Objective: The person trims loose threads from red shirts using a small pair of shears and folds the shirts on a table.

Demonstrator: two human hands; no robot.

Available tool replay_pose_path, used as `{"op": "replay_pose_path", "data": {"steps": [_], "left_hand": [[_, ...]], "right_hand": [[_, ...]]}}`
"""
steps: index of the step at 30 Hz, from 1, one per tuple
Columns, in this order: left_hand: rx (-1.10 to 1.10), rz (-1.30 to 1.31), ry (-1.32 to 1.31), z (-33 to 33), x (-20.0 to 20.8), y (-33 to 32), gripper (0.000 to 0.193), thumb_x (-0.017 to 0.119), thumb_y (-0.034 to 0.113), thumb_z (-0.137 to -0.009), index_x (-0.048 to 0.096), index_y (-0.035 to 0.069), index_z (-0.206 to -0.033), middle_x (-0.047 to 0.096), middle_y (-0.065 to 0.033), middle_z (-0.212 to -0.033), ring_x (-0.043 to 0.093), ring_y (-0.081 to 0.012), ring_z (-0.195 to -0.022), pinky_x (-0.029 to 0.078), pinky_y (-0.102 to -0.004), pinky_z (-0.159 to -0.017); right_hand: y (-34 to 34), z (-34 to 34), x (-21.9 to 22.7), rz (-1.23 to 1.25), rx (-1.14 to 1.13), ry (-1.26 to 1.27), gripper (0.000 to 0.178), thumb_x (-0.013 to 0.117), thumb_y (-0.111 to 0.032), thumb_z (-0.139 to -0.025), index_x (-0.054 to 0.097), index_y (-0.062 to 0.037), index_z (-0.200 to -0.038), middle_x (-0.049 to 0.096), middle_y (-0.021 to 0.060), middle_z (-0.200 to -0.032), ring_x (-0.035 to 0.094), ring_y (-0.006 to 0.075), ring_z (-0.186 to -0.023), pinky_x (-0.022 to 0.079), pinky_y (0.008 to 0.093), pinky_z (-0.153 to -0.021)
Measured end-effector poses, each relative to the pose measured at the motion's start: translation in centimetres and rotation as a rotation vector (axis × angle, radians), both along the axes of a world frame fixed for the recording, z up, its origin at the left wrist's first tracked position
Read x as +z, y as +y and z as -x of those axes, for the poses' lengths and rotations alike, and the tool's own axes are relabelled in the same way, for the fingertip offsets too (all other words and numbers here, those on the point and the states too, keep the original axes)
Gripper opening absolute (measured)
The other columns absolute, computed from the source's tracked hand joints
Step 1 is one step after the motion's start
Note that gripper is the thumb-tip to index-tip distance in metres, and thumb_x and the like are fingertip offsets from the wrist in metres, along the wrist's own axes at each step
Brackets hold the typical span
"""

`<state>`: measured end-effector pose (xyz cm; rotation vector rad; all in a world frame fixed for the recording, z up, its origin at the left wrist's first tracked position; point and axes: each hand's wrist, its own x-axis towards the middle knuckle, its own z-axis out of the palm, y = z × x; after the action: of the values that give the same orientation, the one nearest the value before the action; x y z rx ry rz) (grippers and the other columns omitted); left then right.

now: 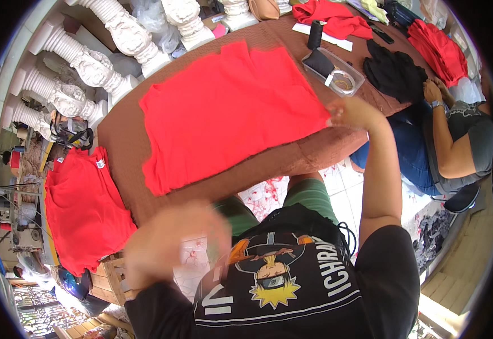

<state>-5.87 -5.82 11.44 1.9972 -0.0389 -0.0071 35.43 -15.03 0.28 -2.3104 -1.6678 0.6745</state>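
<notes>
Laying-out step: red fabric panel (232, 113) flat on brown table (314, 155), right hand (355, 113) pinching its right edge, left hand (173, 240) blurred, free, grip unclear; next judged smoothing

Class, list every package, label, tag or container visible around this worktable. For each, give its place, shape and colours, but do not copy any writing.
Neck label: small white rectangle on the red shirt pile, left of the table.
Plastic tub: clear, rectangular, on the table's far right, beyond the right hand.
White strip: long flat paper piece, far side of the table beside a black spool.
No screens or signs can be made out.
</notes>
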Motion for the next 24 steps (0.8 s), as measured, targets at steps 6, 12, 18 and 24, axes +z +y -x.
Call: {"op": "replay_pose_path", "data": {"steps": [6,12,18,24], "left_hand": [[1.047,-0.647,0.031,1.5,-15.0,5.7,0.045,0.073,0.025,-0.074,0.059,0.009,-0.114,0.053,-0.0108,-0.125,0.044,-0.0278,-0.121,0.026,-0.0438,-0.106],[1.077,-0.634,-0.027,5.1,-18.4,11.1,0.015,0.062,0.019,-0.086,0.064,0.005,-0.091,0.065,-0.0067,-0.101,0.058,-0.024,-0.102,0.041,-0.0384,-0.093],[1.544,-0.711,-0.51,6.7,-7.5,14.9,0.016,0.055,0.011,-0.093,0.06,0.0,-0.102,0.063,-0.0077,-0.097,0.058,-0.0147,-0.091,0.046,-0.0268,-0.083],[1.038,-0.902,-0.533,-6.1,-6.3,7.2,0.02,0.066,0.015,-0.083,0.064,0.009,-0.103,0.06,-0.0066,-0.112,0.051,-0.0245,-0.113,0.038,-0.0377,-0.1]], "right_hand": [[2.1,1.6,-3.9,-0.42,-0.115,0.13,0.034,0.072,-0.02,-0.076,0.063,0.0021,-0.101,0.066,0.014,-0.089,0.063,0.0244,-0.085,0.048,0.0348,-0.077],[2.7,4.0,4.5,-0.873,-0.199,0.585,0.029,0.071,-0.021,-0.082,0.061,0.003,-0.095,0.06,-0.0028,-0.076,0.052,0.0093,-0.07,0.046,0.0267,-0.068],[1.7,7.6,7.6,-0.93,-0.099,-0.071,0.022,0.07,-0.021,-0.079,0.062,-0.003,-0.09,0.064,0.0096,-0.078,0.061,0.0191,-0.067,0.049,0.0338,-0.061],[4.6,10.9,2.6,-0.598,-0.025,-0.544,0.02,0.063,-0.017,-0.078,0.056,-0.0051,-0.093,0.056,0.0129,-0.094,0.065,0.0312,-0.075,0.053,0.0418,-0.061]]}}
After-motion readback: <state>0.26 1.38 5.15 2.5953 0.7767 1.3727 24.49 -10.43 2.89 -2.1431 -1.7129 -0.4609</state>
